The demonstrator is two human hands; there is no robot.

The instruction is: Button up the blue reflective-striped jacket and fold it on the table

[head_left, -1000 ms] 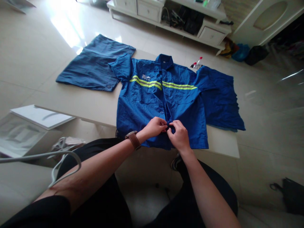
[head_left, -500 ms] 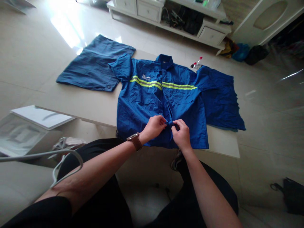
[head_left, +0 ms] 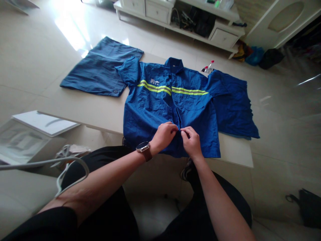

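Two hands, left hand (head_left: 164, 135) and right hand (head_left: 192, 142), fingers pinching blue shirt (head_left: 160, 103) placket, table (head_left: 95, 112)

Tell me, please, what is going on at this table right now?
A seated person has a blue work shirt with yellow reflective stripes spread face up on a low table. The left hand and right hand pinch the front placket near the hem, at a button. Another blue garment lies to the left, and a third to the right.
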